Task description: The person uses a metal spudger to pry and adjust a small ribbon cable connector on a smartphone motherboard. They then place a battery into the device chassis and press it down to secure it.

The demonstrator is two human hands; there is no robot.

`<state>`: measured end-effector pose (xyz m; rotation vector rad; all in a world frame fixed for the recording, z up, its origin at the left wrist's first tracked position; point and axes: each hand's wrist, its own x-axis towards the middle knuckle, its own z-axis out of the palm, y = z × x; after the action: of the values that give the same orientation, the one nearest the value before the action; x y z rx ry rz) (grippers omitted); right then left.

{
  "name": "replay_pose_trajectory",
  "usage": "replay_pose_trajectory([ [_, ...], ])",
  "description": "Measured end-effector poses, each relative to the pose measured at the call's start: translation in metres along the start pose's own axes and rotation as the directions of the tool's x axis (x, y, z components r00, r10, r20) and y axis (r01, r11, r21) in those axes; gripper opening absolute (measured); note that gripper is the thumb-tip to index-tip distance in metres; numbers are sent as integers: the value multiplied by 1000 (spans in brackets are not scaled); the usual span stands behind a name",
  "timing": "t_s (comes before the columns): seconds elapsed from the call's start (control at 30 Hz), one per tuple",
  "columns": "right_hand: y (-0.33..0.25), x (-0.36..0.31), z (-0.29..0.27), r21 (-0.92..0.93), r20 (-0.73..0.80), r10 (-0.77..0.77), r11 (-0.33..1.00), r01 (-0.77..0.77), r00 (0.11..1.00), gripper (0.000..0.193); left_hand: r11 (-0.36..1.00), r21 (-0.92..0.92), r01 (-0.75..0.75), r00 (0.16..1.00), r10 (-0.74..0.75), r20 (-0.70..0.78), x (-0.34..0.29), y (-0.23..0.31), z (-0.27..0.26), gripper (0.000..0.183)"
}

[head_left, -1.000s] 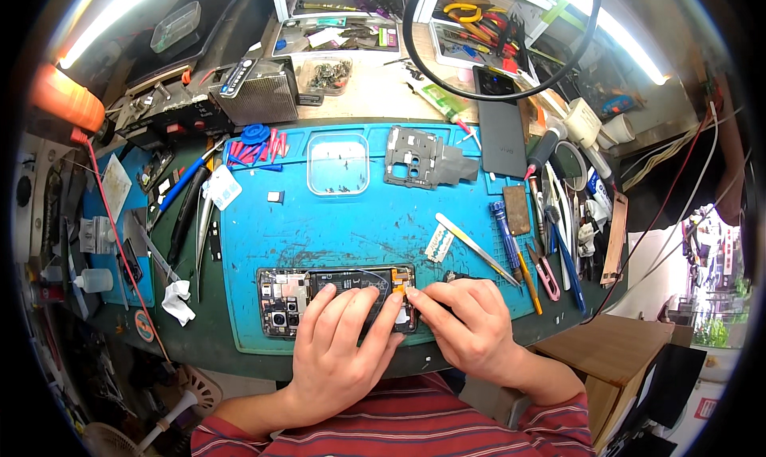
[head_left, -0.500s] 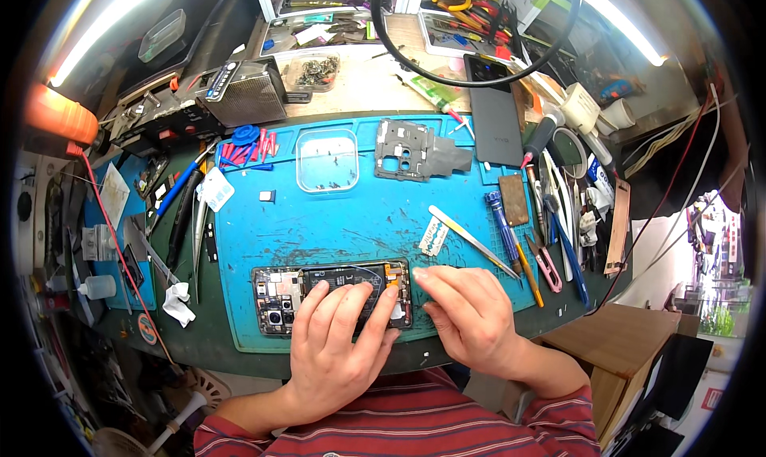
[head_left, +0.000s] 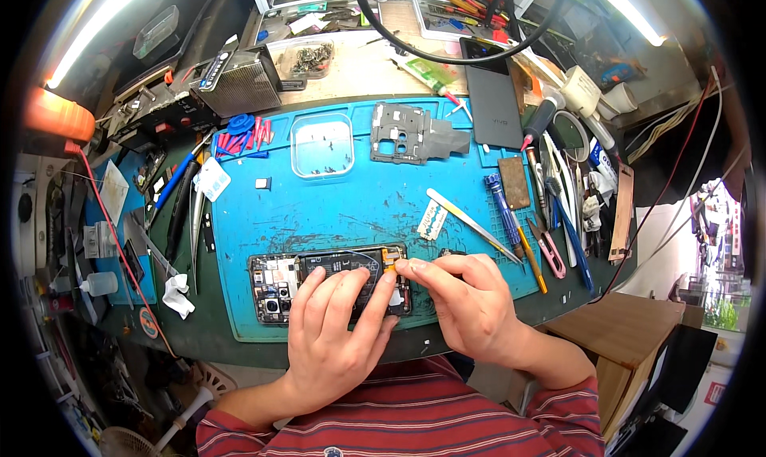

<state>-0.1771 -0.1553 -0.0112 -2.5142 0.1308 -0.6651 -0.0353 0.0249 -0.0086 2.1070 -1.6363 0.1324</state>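
The person wears a deep red shirt [head_left: 415, 405] crossed by narrow stripes, pale lines set against darker, navy-looking bands. The left sleeve [head_left: 231, 431] and right sleeve [head_left: 568, 409] carry the same striping (it runs around the arm there) and end near the elbows, leaving both forearms and hands bare. Low on the shirt front, at the picture's lower edge, sits a small dark roundish mark [head_left: 334, 452], too cropped to make out.
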Motion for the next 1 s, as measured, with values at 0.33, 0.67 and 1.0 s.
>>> replay_pose_trajectory([
  [0.33, -4, -1, -2, -164, 73, -79, 982, 90, 994, 55, 999, 44, -12, 1000, 11, 12, 0, 0, -1, 55],
  [0.67, -3, -1, 3, -184, 29, -100, 977, 104, 995, 53, 1000, 14, -16, 1000, 16, 24, 1, 1, -2, 52],
  [1.0, -7, 5, -4, -227, 101, -72, 969, 93, 992, 44, 1000, 2, -15, 1000, 15, 24, 1, 1, -1, 54],
])
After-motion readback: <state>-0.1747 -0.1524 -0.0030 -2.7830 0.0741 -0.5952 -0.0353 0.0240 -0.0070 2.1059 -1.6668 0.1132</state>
